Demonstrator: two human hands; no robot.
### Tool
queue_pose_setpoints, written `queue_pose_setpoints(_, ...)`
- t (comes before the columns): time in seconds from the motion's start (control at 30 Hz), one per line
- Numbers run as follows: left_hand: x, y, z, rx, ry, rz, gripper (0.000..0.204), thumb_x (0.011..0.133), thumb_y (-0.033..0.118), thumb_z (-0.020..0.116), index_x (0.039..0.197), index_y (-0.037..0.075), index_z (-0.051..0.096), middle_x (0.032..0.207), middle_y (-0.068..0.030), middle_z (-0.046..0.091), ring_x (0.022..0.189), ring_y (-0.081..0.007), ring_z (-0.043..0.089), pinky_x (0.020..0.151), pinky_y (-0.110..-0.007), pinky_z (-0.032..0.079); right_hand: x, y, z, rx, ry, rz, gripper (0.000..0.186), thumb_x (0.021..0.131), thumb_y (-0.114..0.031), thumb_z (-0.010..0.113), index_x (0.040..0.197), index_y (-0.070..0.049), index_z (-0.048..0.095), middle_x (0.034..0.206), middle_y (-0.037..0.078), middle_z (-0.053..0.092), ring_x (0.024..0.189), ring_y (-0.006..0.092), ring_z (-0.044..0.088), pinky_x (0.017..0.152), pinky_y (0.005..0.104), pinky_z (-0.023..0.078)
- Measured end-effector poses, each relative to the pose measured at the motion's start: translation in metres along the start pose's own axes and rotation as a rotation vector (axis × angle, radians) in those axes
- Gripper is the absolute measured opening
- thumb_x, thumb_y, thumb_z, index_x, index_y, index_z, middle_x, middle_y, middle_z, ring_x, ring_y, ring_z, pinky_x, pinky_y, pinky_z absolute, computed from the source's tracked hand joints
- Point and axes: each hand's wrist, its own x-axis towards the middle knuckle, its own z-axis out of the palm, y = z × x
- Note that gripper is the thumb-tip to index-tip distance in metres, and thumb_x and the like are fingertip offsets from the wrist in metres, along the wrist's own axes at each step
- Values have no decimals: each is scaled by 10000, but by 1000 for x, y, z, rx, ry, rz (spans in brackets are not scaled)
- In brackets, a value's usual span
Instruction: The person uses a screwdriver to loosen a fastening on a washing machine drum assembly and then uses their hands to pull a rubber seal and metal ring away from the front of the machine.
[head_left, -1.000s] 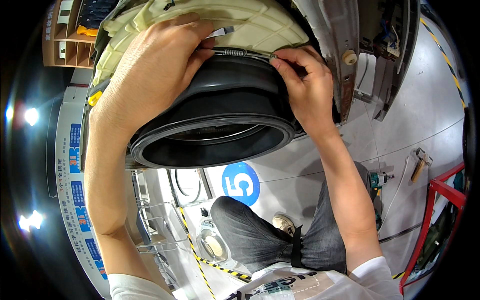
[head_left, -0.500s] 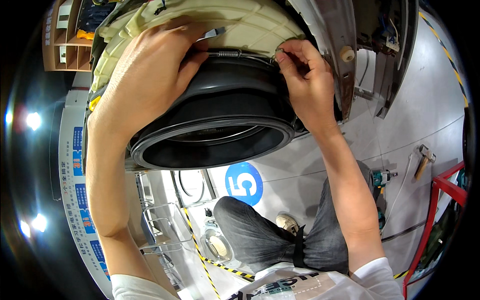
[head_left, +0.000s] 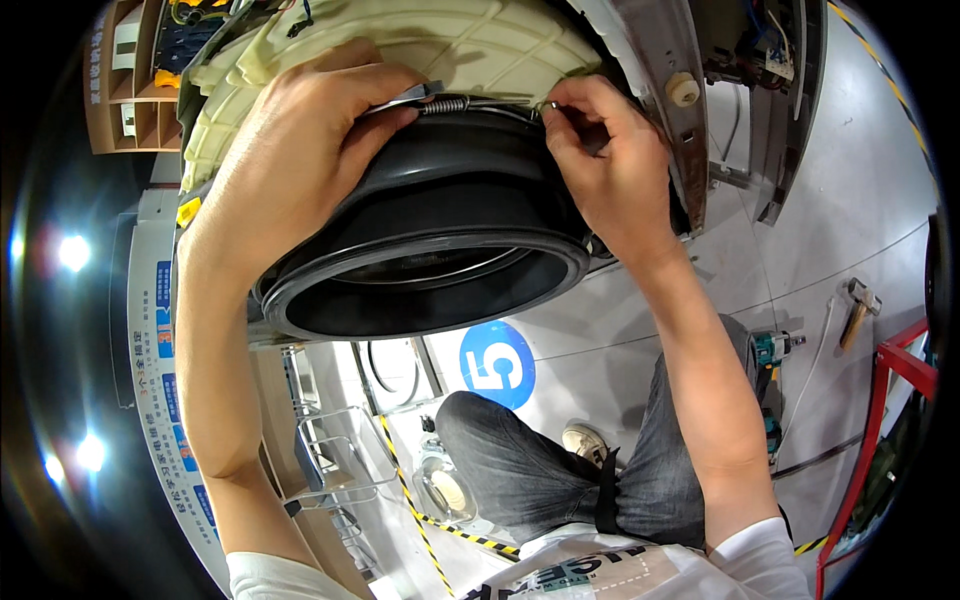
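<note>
A black rubber door gasket (head_left: 430, 180) with a round opening rim sits against the cream plastic tub (head_left: 480, 45) of a washing machine. Along the seam between them runs a wire clamp (head_left: 505, 112) with a coil spring (head_left: 445, 106). My left hand (head_left: 310, 150) is closed round a flat metal tool (head_left: 405, 97), whose blade shows between thumb and forefinger beside the spring's left end. Thumb and fingers of my right hand (head_left: 615, 165) pinch the clamp near a small metal end (head_left: 551, 106). My fingers hide part of the wire on both sides.
The metal cabinet edge (head_left: 675, 130) stands close to my right hand. On the floor lie a hammer (head_left: 858, 312) and a teal power tool (head_left: 775, 348). A red metal frame (head_left: 905, 365) is at the right. A wooden shelf (head_left: 125, 85) stands at the far left.
The metal blade has tilted and come down close to the spring. My right hand has shifted slightly left along the clamp. The spring now slants a little, and the view has shifted slightly.
</note>
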Motion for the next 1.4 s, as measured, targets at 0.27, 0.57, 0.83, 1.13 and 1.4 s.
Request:
queue_pose_setpoints(0.27,4,3,2,-43,5,-37,164,900,38,696,1040,-44,678,924,-179,631,832,-329,650,760,-361,511,3,0,4,-4,-12,15,161,888,-97,719,1014,-14,661,878,87,699,793,173,663,716,299,528)
queue_pose_setpoints(0.57,8,0,7,-58,12,-13,158,870,28,711,989,-56,651,891,-180,646,820,-321,654,769,-350,513,5,-7,12,-168,47,2,154,836,-83,706,948,4,646,840,129,702,744,263,684,720,351,536)
queue_pose_setpoints(0.83,6,2,5,-47,-40,-146,183,884,42,704,992,-91,638,875,-194,671,811,-244,687,759,-335,529,5,-9,11,-203,36,58,160,836,-106,710,935,2,645,844,137,703,773,296,690,754,380,536)
queue_pose_setpoints(1.13,3,-1,8,-37,27,-99,237,890,70,713,1055,-89,649,911,-200,692,849,-266,707,777,-341,533,3,-5,7,-225,13,49,185,859,-144,713,984,-17,664,915,136,705,794,286,680,763,363,539)
queue_pose_setpoints(1.4,5,-1,9,-32,53,-44,197,873,51,712,999,-82,641,894,-198,652,808,-314,661,745,-355,516,4,-8,8,-280,29,-18,179,853,-136,709,961,-2,658,867,143,710,828,315,693,784,390,540)
